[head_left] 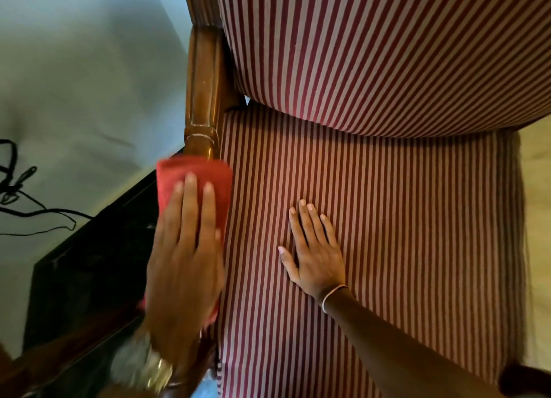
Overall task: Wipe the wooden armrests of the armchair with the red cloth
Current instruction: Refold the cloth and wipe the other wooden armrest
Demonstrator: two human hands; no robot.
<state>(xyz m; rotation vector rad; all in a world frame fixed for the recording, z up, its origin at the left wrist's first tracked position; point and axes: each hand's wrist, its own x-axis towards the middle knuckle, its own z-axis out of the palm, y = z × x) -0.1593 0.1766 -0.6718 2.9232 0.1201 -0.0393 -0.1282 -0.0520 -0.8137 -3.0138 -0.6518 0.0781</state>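
I look down on an armchair with red-and-white striped upholstery (pixel 402 218). Its left wooden armrest (pixel 205 93) runs down the left side of the seat, glossy brown. The red cloth (pixel 193 174) lies over the armrest's middle, pressed flat under my left hand (pixel 185 254), whose fingers are stretched over it. The hand and cloth look motion-blurred. My right hand (pixel 313 248) rests palm down, fingers spread, on the seat cushion. The right armrest shows only as a dark tip (pixel 524 379) at the bottom right corner.
A black flat panel (pixel 89 272) stands just left of the chair. Black cables (pixel 18 195) hang against the pale wall (pixel 89 69) at far left. Light floor (pixel 536 218) shows to the right of the seat.
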